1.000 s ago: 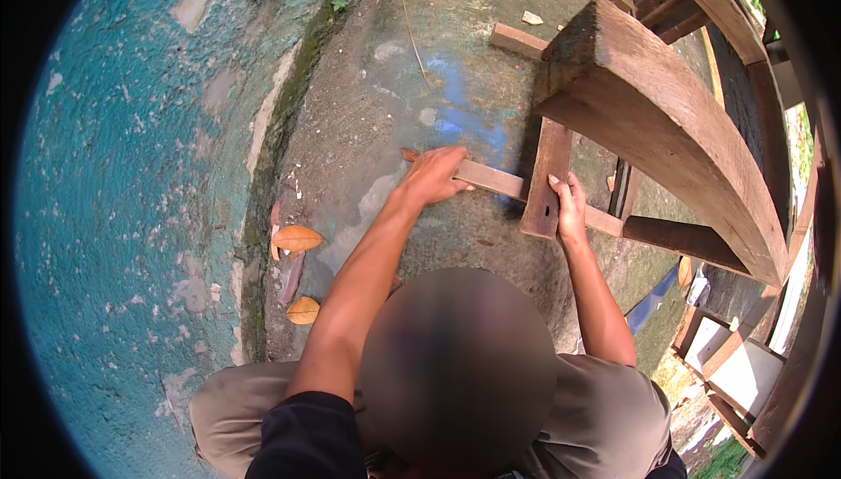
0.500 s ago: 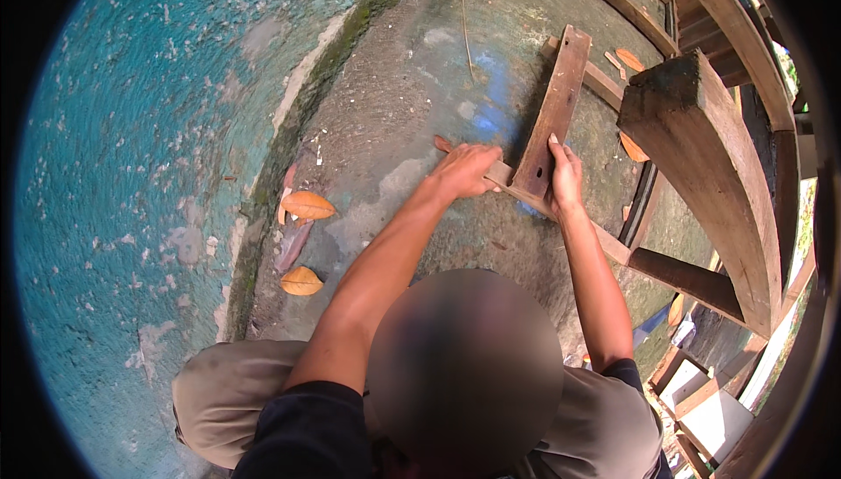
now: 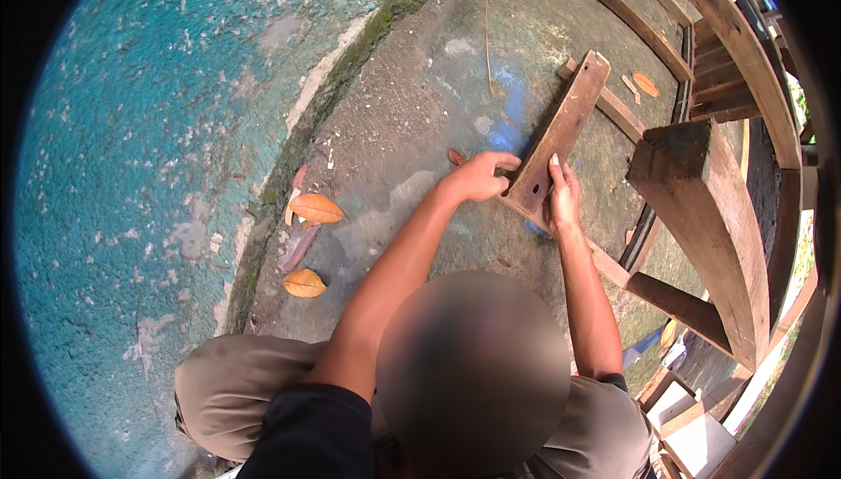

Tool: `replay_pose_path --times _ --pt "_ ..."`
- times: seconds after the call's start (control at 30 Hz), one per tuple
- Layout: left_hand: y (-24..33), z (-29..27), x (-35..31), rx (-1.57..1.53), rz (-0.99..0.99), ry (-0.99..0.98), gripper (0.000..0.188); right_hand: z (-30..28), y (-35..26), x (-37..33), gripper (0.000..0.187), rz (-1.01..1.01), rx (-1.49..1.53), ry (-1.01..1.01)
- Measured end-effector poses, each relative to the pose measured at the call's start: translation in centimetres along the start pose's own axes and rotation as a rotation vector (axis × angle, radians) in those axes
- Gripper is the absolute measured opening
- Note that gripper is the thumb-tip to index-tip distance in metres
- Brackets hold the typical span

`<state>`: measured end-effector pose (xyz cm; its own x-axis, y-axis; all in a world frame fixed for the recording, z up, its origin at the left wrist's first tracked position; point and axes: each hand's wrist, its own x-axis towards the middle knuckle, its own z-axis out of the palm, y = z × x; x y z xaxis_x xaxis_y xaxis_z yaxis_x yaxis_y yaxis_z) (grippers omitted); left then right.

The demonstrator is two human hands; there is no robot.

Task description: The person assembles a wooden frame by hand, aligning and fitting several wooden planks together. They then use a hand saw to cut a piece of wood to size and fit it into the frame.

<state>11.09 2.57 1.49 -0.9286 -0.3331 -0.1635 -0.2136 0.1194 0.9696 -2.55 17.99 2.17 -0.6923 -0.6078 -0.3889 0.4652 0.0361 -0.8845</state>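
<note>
A brown wooden plank (image 3: 565, 129) with dark holes lies aslant across the narrow wooden rails of a frame. My right hand (image 3: 562, 197) is closed on the plank's near end, the thumb on its upper face and the fingers hidden along its right side. At the plank's lower left edge is my left hand (image 3: 477, 177), its fingers apart; I cannot tell whether the fingertips touch the wood. The near rail (image 3: 606, 264) runs from under the plank toward the right, and the far rail (image 3: 620, 116) passes beneath its upper part.
A thick curved wooden beam (image 3: 714, 216) rises at the right, joined to more framework. To the left, a worn teal wall (image 3: 158, 172) meets the rough concrete floor (image 3: 377, 146). Dry orange leaves (image 3: 317, 208) lie about. Wood offcuts (image 3: 679, 409) are at lower right.
My left hand has loosened from the end of the near rail, and its fingers have spread beside the plank. My right hand keeps its hold. The view has shifted slightly.
</note>
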Motion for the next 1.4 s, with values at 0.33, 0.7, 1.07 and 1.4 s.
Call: replay_pose_path --times 0.33,0.7,1.07,1.4 --pt "2.9 5.9 2.1 0.264 -0.336 0.339 0.065 -1.7 -0.8 0.6 0.062 0.059 -0.427 -0.053" --pt "0.7 4.1 1.7 0.016 -0.384 0.427 0.063 2.4 -3.8 10.3 0.084 -0.107 -0.483 0.147" --pt "1.7 3.8 1.0 -0.249 -0.231 0.308 0.061 2.4 -3.1 8.8 0.053 -0.228 -0.312 0.231" --pt "5.0 4.5 3.8 0.025 -0.430 0.354 0.057 1.8 -2.2 8.9 0.068 -0.295 -0.435 0.215"
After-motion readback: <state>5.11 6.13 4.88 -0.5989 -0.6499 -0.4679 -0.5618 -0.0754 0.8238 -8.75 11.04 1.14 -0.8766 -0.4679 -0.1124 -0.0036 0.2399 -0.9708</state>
